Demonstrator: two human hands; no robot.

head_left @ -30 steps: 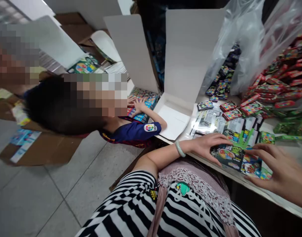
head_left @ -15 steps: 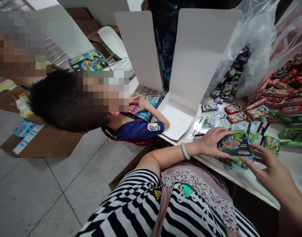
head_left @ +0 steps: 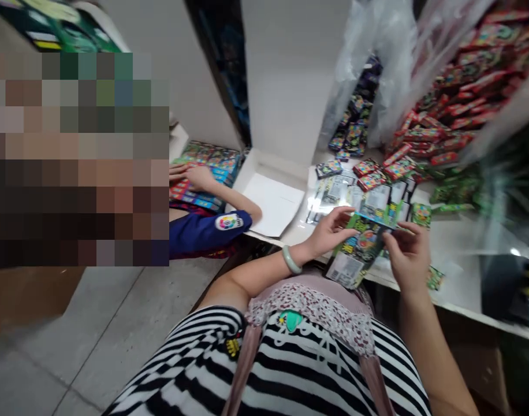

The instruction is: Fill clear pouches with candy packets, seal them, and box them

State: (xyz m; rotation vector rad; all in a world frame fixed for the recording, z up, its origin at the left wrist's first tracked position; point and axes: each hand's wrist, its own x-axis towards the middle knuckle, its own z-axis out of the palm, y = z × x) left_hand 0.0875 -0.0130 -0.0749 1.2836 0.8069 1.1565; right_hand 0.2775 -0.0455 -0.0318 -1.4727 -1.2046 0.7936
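Note:
My left hand (head_left: 334, 234), with a pale green bangle (head_left: 291, 260) on the wrist, pinches the left edge of a dark printed packet (head_left: 355, 251). My right hand (head_left: 407, 251) closes thumb and fingers on the packet's right edge. The packet has green trim and bright lettering, with a pale label panel at its lower end. It is held tilted over the table's front edge, close to my apron (head_left: 308, 294). Beyond it lie flat printed sheets (head_left: 338, 190) and small red boxes (head_left: 372, 180). A small dark box (head_left: 329, 169) is left of the red ones.
An open white carton (head_left: 275, 202) stands left of my hands. Another person's sleeve (head_left: 204, 234) and hands (head_left: 199, 178) are beside it, over colourful packs. Clear bags hold purple packs (head_left: 355, 130) and red packs (head_left: 438, 136). Green packs (head_left: 457, 185) lie at right.
The view has shifted right. My right hand, open beside the packet before, now grips its edge. The packet has been turned and brought nearer my body, showing a pale label panel.

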